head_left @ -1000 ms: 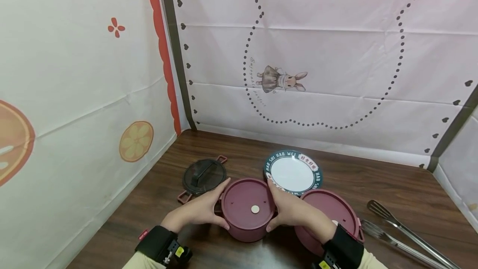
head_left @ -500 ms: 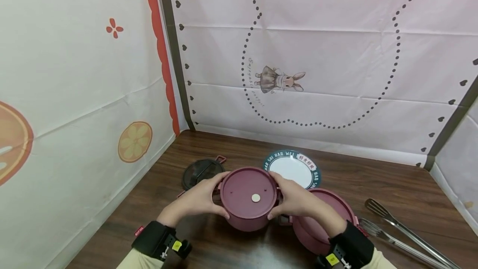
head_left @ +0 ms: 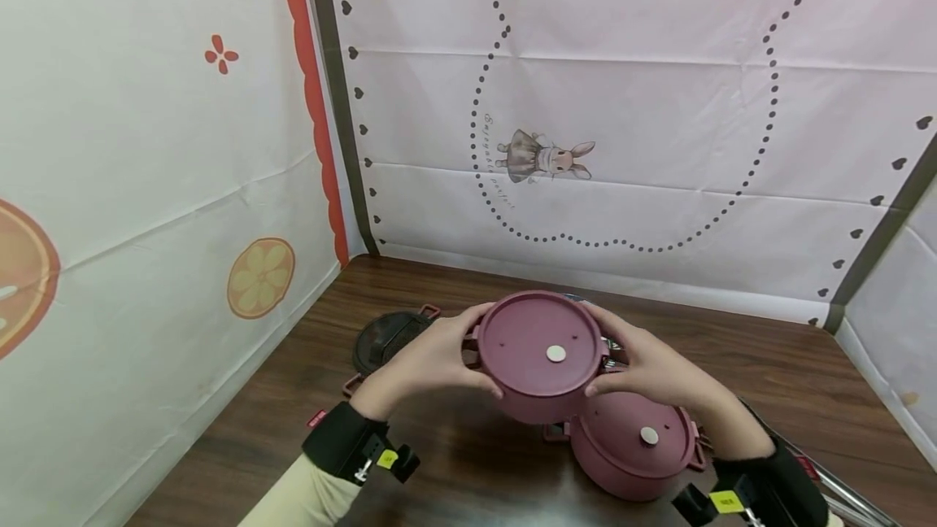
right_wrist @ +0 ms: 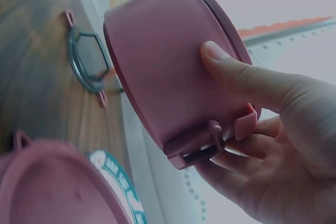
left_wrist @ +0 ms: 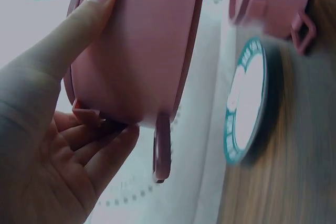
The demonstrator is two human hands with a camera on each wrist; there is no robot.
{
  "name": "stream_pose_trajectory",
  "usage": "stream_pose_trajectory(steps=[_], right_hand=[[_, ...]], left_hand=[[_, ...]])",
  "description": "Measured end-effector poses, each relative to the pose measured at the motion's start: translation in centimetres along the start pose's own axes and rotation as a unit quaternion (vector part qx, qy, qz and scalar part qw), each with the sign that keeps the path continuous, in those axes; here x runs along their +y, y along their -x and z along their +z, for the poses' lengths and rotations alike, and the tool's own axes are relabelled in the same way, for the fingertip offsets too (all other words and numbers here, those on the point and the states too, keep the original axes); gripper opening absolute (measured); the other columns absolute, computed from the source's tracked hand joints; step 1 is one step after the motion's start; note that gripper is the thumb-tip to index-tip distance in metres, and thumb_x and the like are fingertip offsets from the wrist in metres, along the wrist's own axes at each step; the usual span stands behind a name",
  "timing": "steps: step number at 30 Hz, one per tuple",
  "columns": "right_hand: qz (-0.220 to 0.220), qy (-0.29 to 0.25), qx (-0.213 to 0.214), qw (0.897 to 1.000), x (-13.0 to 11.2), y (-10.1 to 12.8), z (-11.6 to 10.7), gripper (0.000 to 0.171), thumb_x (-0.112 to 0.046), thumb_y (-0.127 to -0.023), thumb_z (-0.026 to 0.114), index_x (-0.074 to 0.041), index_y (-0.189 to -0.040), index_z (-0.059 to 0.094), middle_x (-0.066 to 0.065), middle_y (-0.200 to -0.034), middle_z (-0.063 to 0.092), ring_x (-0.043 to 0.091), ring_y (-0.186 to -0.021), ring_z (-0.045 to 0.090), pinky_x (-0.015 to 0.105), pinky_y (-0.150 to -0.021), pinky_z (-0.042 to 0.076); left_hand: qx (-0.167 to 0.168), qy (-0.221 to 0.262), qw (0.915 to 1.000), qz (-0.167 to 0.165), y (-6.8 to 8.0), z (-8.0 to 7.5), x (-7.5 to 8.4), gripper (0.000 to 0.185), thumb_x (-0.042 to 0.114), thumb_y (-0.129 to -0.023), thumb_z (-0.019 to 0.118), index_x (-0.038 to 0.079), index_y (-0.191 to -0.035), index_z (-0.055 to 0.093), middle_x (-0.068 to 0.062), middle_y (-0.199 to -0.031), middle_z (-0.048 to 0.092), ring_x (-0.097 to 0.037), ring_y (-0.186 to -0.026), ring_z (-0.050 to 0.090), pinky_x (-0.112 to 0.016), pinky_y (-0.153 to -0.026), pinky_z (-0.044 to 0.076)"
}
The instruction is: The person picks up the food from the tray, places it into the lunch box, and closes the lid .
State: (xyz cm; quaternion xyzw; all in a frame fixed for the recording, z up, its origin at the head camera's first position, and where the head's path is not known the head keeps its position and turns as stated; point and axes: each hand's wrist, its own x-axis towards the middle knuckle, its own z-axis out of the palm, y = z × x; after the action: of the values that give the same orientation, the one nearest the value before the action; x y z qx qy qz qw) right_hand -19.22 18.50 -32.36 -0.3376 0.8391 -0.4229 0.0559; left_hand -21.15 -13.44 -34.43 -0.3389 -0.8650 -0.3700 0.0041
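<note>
Both hands hold a dark pink round pot [head_left: 539,344] with a pale dot on its flat top, raised over the table. My left hand [head_left: 439,356] grips its left side, thumb on the wall and fingers around the side handle. On the opposite side, my right hand [head_left: 651,364] holds it the same way, its thumb [right_wrist: 247,77] flat against the wall in the right wrist view. Below and right of it, a second pink pot [head_left: 622,454] with a similar dot stands on the table, partly overlapped by the raised one.
A black round lid-like piece [head_left: 384,340] with pink end loops lies at the left. The teal-rimmed plate [left_wrist: 245,103] is mostly hidden behind the raised pot in the head view. Metal utensil handles [head_left: 852,494] show beside the right forearm. Printed cloth walls [head_left: 659,145] enclose the table.
Both hands have lifted the pot and carried it up and to the right, so it now covers most of the plate. The second pot stays on the table.
</note>
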Motion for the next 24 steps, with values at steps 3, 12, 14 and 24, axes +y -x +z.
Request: stream_pose_trajectory(steps=[3,12,14,24], right_hand=[[0.017,-0.020,0.004,1.000,0.7,1.8,-1.0,0.099,-0.024,-0.081,0.082,-0.013,-0.159,0.021,0.017,-0.160,0.034,0.010,-0.143,0.040,0.021,-0.106,0.047],[0.050,-0.082,0.013,0.995,2.2,6.5,-2.3,0.097,-0.011,-0.085,0.077,-0.013,-0.161,0.017,0.028,-0.161,0.020,-0.016,-0.125,0.045,0.017,-0.096,0.050],[0.047,-0.097,0.012,0.994,2.6,7.4,-2.5,0.096,-0.007,-0.086,0.075,-0.011,-0.161,0.015,0.028,-0.162,0.017,-0.016,-0.126,0.045,0.018,-0.094,0.051],[-0.030,-0.106,0.015,0.994,5.1,10.2,-3.2,0.095,0.010,-0.085,0.069,0.001,-0.159,0.011,-0.023,-0.157,0.032,-0.007,-0.131,0.048,0.012,-0.099,0.047]], left_hand=[[-0.002,-0.016,0.9998,0.012,-1.3,1.3,1.0,0.109,0.040,-0.065,0.093,0.012,-0.153,0.036,-0.006,-0.138,0.062,-0.017,-0.121,0.063,-0.036,-0.100,0.054],[-0.029,-0.015,0.9994,0.008,-3.7,5.4,2.9,0.108,0.046,-0.065,0.092,0.019,-0.153,0.036,-0.002,-0.138,0.062,-0.013,-0.124,0.061,-0.031,-0.103,0.051],[-0.031,-0.013,0.9994,0.010,-4.1,6.3,3.1,0.108,0.047,-0.065,0.092,0.020,-0.153,0.036,-0.001,-0.138,0.062,-0.012,-0.125,0.060,-0.030,-0.104,0.051],[-0.042,-0.038,0.9981,0.025,-5.4,9.3,4.1,0.109,0.052,-0.066,0.090,0.017,-0.154,0.034,-0.001,-0.139,0.061,-0.012,-0.126,0.059,-0.026,-0.104,0.049]])
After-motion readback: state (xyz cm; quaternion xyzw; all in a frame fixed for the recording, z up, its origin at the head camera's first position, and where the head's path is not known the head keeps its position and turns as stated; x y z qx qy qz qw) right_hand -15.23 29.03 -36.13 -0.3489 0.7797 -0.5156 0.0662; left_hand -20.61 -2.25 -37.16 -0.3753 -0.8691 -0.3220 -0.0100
